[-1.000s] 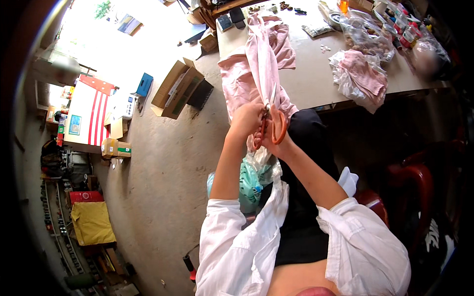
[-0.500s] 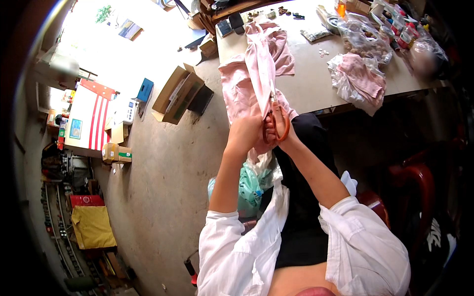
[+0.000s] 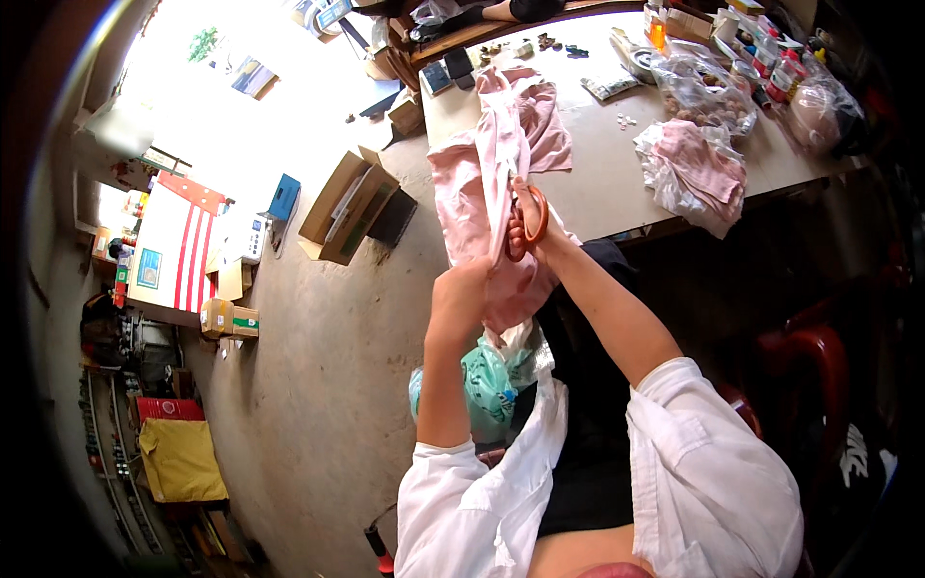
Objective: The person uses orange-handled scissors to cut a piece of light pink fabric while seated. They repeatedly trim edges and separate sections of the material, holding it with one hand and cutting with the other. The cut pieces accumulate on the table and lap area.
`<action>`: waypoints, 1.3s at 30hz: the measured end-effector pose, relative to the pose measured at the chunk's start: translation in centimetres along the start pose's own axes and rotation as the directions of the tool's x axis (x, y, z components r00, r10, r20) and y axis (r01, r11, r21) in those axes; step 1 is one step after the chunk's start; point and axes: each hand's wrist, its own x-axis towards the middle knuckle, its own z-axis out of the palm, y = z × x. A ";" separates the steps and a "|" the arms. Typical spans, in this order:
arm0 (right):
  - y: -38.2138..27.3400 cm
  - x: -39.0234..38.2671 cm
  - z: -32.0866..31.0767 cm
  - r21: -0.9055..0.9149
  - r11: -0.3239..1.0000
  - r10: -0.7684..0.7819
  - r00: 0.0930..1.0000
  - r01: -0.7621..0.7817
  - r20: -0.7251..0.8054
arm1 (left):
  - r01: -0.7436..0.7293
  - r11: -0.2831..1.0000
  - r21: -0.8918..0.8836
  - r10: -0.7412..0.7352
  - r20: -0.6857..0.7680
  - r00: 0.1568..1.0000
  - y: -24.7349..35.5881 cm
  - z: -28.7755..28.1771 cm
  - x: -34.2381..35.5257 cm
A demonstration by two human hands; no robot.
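Pink cloth (image 3: 461, 188) is draped over the table's near left edge and hangs down toward my lap. My left hand (image 3: 464, 281) is closed on a gathered part of it, below the table edge. Scissors with orange-brown handles (image 3: 538, 214) are in my right hand (image 3: 525, 229), fingers through and around the loops. Their blades point away from me along the cloth and are mostly hidden in its folds. A second piece of pink cloth (image 3: 696, 164) lies on a clear plastic bag to the right, apart from both hands.
The table (image 3: 597, 193) also carries a bag of brown round things (image 3: 708, 91), bottles (image 3: 782, 77) and a small packet (image 3: 609, 87). A green plastic bag (image 3: 487, 385) sits below my left forearm. An opened cardboard box (image 3: 347, 207) stands left. A dark red chair (image 3: 819, 366) is at right.
My right hand has moved forward with the scissors along the cloth. My left hand has drawn back toward me and slightly left, so the hands are now farther apart.
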 end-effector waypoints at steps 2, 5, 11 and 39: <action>0.8 -0.6 0.4 0.057 0.985 0.164 0.986 -0.162 -0.021 | 0.070 0.998 -0.006 -0.069 0.040 0.997 -1.2 -0.1 -0.3; 1.2 -2.9 1.0 0.192 0.899 0.412 0.910 -0.395 -0.055 | 0.189 0.982 0.010 -0.189 0.111 0.976 -4.5 1.9 -1.0; 2.5 -4.5 0.9 0.143 0.892 0.437 0.899 -0.428 -0.037 | 0.121 0.988 -0.091 -0.127 -0.072 0.989 -6.4 6.2 3.0; 2.3 -1.9 0.9 0.433 0.862 0.236 0.965 -0.263 0.116 | -0.147 0.958 0.247 0.120 0.120 0.985 -1.0 2.2 9.9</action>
